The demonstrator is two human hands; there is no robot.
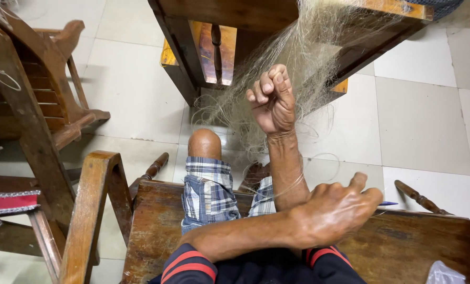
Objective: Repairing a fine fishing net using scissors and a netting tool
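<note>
My right hand (272, 100) is raised in a fist, shut on strands of a fine pale fishing net (308, 47) that hangs from the wooden furniture ahead. My left hand (335, 210) crosses over my right forearm to the right, fingers closed around a thin tool; only its blue tip (388, 203) shows. A thin line loops across my right forearm. I sit on a dark wooden bench (156, 221), with one bare knee (204, 143) in checked shorts below the net.
A wooden chair (45, 105) stands at the left, with a curved wooden armrest (95, 200) close by. The wooden frame (193, 58) carrying the net is ahead. The floor has pale tiles (424, 121). A turned wooden spindle (419, 197) lies right.
</note>
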